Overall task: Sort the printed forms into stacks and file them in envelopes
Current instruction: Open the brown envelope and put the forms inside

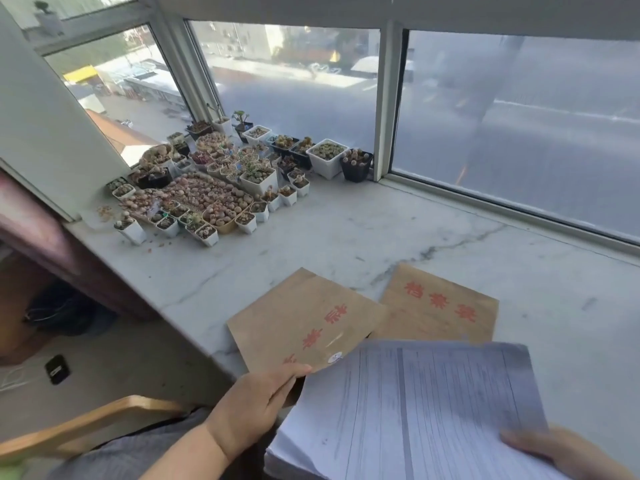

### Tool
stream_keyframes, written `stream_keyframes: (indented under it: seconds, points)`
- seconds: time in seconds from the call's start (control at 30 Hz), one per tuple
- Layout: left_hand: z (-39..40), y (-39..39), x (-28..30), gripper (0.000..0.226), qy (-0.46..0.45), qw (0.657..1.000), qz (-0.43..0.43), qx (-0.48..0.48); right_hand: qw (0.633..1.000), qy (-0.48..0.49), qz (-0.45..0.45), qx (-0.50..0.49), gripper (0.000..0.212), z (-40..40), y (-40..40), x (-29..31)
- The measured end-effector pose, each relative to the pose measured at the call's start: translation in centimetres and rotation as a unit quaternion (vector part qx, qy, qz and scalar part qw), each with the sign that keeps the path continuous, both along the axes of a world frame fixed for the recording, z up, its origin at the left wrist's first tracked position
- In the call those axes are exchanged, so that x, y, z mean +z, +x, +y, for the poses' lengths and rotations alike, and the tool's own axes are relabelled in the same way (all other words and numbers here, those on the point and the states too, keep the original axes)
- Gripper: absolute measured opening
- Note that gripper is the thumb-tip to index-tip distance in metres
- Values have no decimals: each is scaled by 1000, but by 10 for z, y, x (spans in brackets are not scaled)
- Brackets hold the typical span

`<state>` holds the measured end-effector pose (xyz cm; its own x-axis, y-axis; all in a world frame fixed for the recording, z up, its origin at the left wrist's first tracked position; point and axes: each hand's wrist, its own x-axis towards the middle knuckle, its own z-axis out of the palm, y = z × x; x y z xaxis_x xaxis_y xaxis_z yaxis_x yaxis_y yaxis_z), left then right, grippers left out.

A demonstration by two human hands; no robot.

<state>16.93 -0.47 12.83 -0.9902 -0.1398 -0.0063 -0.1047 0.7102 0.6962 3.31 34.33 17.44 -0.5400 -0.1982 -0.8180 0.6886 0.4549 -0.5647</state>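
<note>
A thick stack of printed forms (415,410) with ruled tables fills the lower right, held over the sill's front edge. My right hand (561,452) grips its near right corner. My left hand (256,403) pinches the near edge of a brown envelope with red characters (304,320), which lies on the marble sill and partly under the forms. A second brown envelope with red characters (440,306) lies flat just to the right of the first, its near end hidden by the forms.
The marble window sill (381,237) runs along large windows (519,116). Several small pots of succulents (221,181) crowd its far left. A wooden chair arm (86,424) sits at lower left, below the sill's front edge.
</note>
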Motion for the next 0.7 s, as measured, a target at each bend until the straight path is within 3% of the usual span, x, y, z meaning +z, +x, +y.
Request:
stream_keyframes:
  seconds: [0.03, 0.17, 0.3, 0.37, 0.5, 0.7]
  points:
    - [-2, 1, 0, 30, 1, 1000, -3, -9, 997, -67, 12, 46, 34, 0, 2, -5]
    - [-8, -4, 2, 28, 16, 999, -37, -22, 998, -41, 39, -30, 22, 8, -23, -10]
    - [-15, -21, 13, 30, 155, 981, -118, 18, 997, -10, 50, -50, 31, -9, -32, -16]
    - [-18, -27, 17, 29, 202, 963, -175, 35, 997, -26, 51, -60, 17, -15, -30, -14]
    - [-18, -33, 14, 29, 136, 965, -221, 36, 996, -35, 63, -60, 11, -13, -33, -21]
    - [-22, -33, 9, 30, 52, 980, -194, -7, 993, -62, 37, -90, 23, -15, -29, -27]
